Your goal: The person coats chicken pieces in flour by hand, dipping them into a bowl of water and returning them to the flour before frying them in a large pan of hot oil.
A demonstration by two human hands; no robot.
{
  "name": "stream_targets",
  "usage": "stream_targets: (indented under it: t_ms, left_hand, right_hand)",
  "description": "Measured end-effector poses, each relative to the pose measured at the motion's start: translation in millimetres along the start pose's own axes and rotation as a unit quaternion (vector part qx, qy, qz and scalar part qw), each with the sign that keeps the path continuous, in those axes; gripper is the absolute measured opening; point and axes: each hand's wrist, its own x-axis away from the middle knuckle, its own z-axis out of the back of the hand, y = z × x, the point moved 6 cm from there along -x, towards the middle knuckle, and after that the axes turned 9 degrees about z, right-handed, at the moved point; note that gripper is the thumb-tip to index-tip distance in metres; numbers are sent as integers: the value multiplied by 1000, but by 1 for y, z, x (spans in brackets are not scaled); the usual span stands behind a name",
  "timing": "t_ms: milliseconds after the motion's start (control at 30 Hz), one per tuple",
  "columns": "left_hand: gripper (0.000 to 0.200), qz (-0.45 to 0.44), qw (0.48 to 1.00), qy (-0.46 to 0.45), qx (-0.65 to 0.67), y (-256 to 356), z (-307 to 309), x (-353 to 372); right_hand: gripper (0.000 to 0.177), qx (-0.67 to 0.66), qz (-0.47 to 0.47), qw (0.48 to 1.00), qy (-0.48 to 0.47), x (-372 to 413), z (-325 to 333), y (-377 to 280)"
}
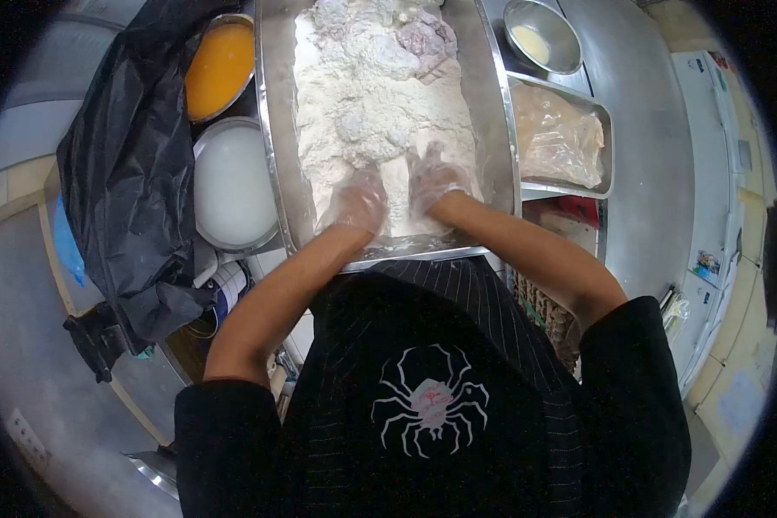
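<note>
A deep metal tray [268,129] in front of me holds a thick bed of white flour [337,121]. Flour-coated pieces that look like meat [419,43] lie heaped at its far end. Both hands wear clear, flour-dusted plastic gloves and are in the flour near the tray's close edge. The fingers of my left hand [358,198] are sunk in the flour and mostly hidden. Beside it, my right hand [438,180] rests with its fingers pointing away from me and somewhat apart, the tips dipping into flour. I see nothing gripped in it.
At left stand a bowl of orange liquid [220,69] and a bowl of whitish liquid [236,186], beside a black plastic sheet [129,147]. To the right are a tray with a plastic bag of pale meat [557,138], a steel bowl [561,39] and egg cartons [535,302] below.
</note>
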Motion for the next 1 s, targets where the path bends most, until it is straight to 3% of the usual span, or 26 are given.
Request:
stream_targets:
  t_ms: [67,133,167,200,233,267,300,367,433,500,533,600,633,667,733,800,833,867,900,933,967,1000]
  left_hand:
    - [33,-37,998,-14,-56,1,4,-3]
    - [30,79,990,-62,94,-8,31,-1]
    - [30,78,991,-57,94,-11,39,0]
    - [36,6,991,-104,85,-10,41,5]
    - [42,-66,983,-153,74,-8,43,11]
    - [42,-66,984,-149,72,-13,52,9]
    - [47,-62,976,-205,41,-19,56,10]
    - [56,-102,943,-317,-16,-32,75,3]
    - [55,-285,952,-100,-38,-43,79,-31]
    - [60,-77,996,-40,-26,-41,124,-67]
    - [60,-78,996,-39,-26,-35,98,-86]
    - [71,48,993,102,45,-41,43,-129]
    - [83,21,997,-70,36,-26,79,-101]
    - [83,21,996,-71,41,-27,75,-86]
    - [84,-149,985,-77,-32,-18,70,-58]
    - [82,-126,979,-147,-68,-14,75,-21]
    - [83,-85,995,-22,-40,-15,71,-12]
    - [83,-86,995,-25,-40,-13,57,-18]
    - [80,-40,999,-22,20,-12,60,-29]
    - [77,4,997,-24,79,-12,57,-37]
    - [66,-11,998,42,40,-9,60,-42]
    - [66,-8,998,43,40,-12,61,-44]
  right_hand:
    - [59,31,23,997,69,-19,-10,3]
    - [55,15,49,998,30,-3,20,7]
    - [51,1,79,997,-7,2,31,7]
    - [51,5,79,997,-3,4,35,19]
    - [44,28,189,982,5,12,36,24]
    - [37,51,295,954,14,17,37,24]
    - [37,54,295,954,18,15,45,25]
    - [26,-183,160,966,87,9,68,45]
    - [28,-177,127,973,81,-17,61,46]
    - [30,-161,62,983,67,-56,44,46]
    - [31,-154,29,986,61,-71,37,46]
    - [32,-143,-5,988,61,-67,52,47]
    - [40,-131,39,990,17,-42,63,33]
    - [48,-118,84,989,-30,-23,64,20]
    - [44,-71,190,977,59,-29,12,24]
    - [45,189,315,904,220,35,5,2]
    - [45,185,315,905,217,26,-7,-3]
    - [46,59,142,983,103,-2,-30,9]
    - [47,-68,-39,997,-14,-16,-52,25]
    - [47,-72,-40,996,-16,-17,-38,20]
    - [46,-26,-12,999,-16,-17,-22,15]
    - [46,27,19,999,-11,-20,-8,12]
